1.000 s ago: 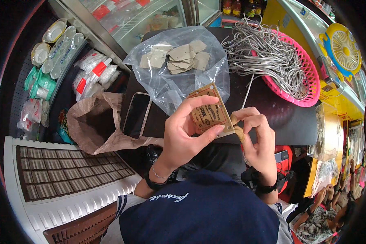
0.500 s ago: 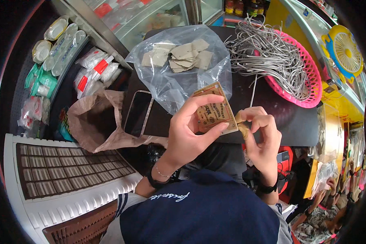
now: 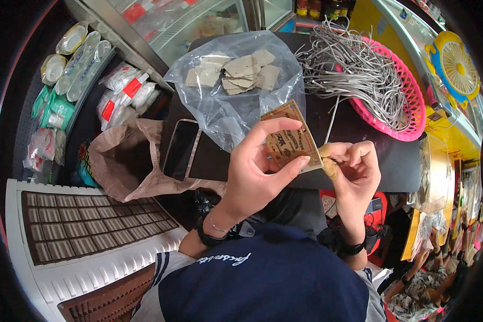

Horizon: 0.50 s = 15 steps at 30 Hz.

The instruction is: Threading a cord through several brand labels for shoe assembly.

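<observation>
My left hand (image 3: 257,174) pinches a small tan cardboard tag (image 3: 291,137) with red printing, held upright over the dark tabletop (image 3: 370,155). My right hand (image 3: 354,172) is closed at the tag's lower right corner, fingertips pressed together on something too small to make out. A thin grey cord (image 3: 331,115) runs from near the tag up toward the pink basket (image 3: 413,115), which is heaped with several grey cords (image 3: 354,70). Behind the tag lies a clear plastic bag (image 3: 225,102) holding several more tan tags (image 3: 241,72).
A phone (image 3: 180,149) lies face up at the table's left edge beside an open brown paper bag (image 3: 123,166). Packaged goods (image 3: 118,94) hang at the upper left. A white and brown slatted crate (image 3: 75,236) sits lower left; a yellow fan (image 3: 456,67) upper right.
The tag has tilted slightly and my right hand has drawn in closer to its corner. Both hands stay in the same spot over the table.
</observation>
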Each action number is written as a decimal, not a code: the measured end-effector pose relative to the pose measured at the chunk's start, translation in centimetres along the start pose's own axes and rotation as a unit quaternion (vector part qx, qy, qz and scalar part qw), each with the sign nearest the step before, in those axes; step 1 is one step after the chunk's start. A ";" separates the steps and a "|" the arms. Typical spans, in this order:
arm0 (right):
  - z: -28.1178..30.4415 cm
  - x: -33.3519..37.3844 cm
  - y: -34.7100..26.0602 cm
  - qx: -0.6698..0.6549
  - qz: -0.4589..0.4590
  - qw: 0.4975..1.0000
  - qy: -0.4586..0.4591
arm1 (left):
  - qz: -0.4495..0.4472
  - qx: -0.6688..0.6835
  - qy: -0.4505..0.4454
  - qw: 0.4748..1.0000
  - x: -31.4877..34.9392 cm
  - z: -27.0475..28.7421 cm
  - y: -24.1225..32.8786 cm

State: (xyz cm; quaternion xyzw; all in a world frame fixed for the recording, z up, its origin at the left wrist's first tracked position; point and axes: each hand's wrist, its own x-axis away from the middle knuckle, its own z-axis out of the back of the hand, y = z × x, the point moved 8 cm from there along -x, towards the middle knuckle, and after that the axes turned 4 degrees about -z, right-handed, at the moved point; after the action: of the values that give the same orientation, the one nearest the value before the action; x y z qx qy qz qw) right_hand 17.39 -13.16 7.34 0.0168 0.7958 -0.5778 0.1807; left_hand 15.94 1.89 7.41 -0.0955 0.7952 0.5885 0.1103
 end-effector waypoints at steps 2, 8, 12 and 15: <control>0.2 0.2 0.2 0.029 0.004 0.999 0.012 | -0.004 -0.011 0.008 1.000 0.0 0.1 0.0; -0.5 0.1 -1.2 0.156 0.087 0.984 0.031 | -0.048 -0.045 0.034 0.997 -0.2 0.2 0.5; -1.6 0.8 -1.8 0.311 0.163 0.936 0.036 | -0.054 -0.052 0.043 0.996 -0.2 0.3 0.3; -2.2 1.4 -2.1 0.393 0.194 0.897 0.054 | -0.065 -0.067 0.055 0.994 -0.1 0.2 0.2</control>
State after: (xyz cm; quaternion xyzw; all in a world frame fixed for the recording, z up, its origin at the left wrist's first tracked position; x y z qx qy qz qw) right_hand 15.03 -12.11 9.43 0.2720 0.4933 -0.7950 0.2249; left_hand 16.02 2.18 7.59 -0.1863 0.7511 0.6259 0.0972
